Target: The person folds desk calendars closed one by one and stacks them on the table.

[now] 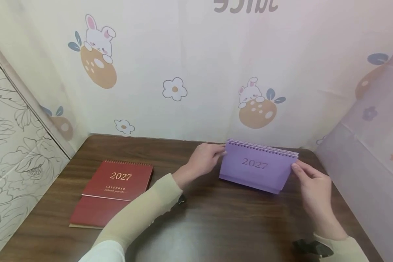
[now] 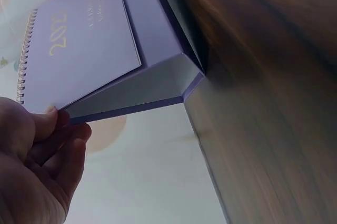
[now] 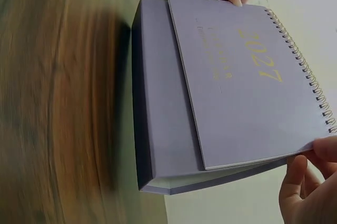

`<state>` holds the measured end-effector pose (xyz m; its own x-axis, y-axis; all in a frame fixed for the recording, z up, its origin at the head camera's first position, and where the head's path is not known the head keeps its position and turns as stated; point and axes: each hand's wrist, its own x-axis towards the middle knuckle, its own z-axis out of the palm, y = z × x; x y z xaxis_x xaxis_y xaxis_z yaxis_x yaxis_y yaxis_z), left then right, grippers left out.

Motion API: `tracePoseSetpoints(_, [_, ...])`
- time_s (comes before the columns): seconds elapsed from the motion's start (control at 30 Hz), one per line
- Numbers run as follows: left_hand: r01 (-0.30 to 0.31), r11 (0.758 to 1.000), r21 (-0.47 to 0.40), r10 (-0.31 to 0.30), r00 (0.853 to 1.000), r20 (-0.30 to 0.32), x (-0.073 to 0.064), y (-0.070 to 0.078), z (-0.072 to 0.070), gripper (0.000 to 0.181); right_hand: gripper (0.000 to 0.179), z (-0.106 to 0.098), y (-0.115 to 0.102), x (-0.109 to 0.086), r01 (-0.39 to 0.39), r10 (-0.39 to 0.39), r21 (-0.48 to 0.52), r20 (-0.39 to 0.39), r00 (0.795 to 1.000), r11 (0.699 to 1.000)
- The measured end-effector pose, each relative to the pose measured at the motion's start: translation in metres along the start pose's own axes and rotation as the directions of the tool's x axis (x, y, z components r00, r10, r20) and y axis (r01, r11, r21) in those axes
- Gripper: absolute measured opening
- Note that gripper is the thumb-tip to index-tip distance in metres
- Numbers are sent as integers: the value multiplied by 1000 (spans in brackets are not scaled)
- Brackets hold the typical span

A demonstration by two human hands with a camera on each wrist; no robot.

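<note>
A purple 2027 desk calendar [image 1: 253, 165] with a spiral binding along its top is held upright between both hands at the right of the table. The left hand [image 1: 205, 159] pinches its left side edge near the binding. On the opposite side, the right hand [image 1: 315, 185] pinches the edge with thumb and fingers. In the left wrist view, the calendar's folded stand [image 2: 158, 84] is spread into a wedge, its base close over the wood. The right wrist view shows gold numbers on the cover [image 3: 231, 81] and a dark shadow beside the base.
A red 2027 desk calendar [image 1: 114, 182] sits at the left of the brown wooden table [image 1: 209, 222], partly hidden by the left sleeve. Behind the table hangs a pale curtain [image 1: 144, 54] printed with rabbits and flowers. More fabric borders the right side.
</note>
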<state>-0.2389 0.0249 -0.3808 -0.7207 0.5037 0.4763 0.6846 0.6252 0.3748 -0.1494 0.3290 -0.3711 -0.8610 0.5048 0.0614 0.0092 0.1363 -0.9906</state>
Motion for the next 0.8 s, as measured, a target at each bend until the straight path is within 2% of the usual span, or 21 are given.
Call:
tracePoseSetpoints(0.23, [28,998,-52,-31,999,-45,-35,-10,-31,19,28,28,1,-16,72,-70,-11,118,991,997])
tracePoseSetpoints(0.37, [56,998,-41,-58,996,-67,-51,-14,-48,17,32,43,0,-25,117,-107,-56,165,981,991])
tracePoseSetpoints(0.57, [76,997,-27,-78,991,-112,-79,-20,-69,12,31,64,-2,-40,144,-127,-63,219,967,988])
tracePoseSetpoints(0.8, [128,992,19,-124,983,-136,-109,-22,-86,14,32,79,-5,-55,174,-150,-52,308,940,983])
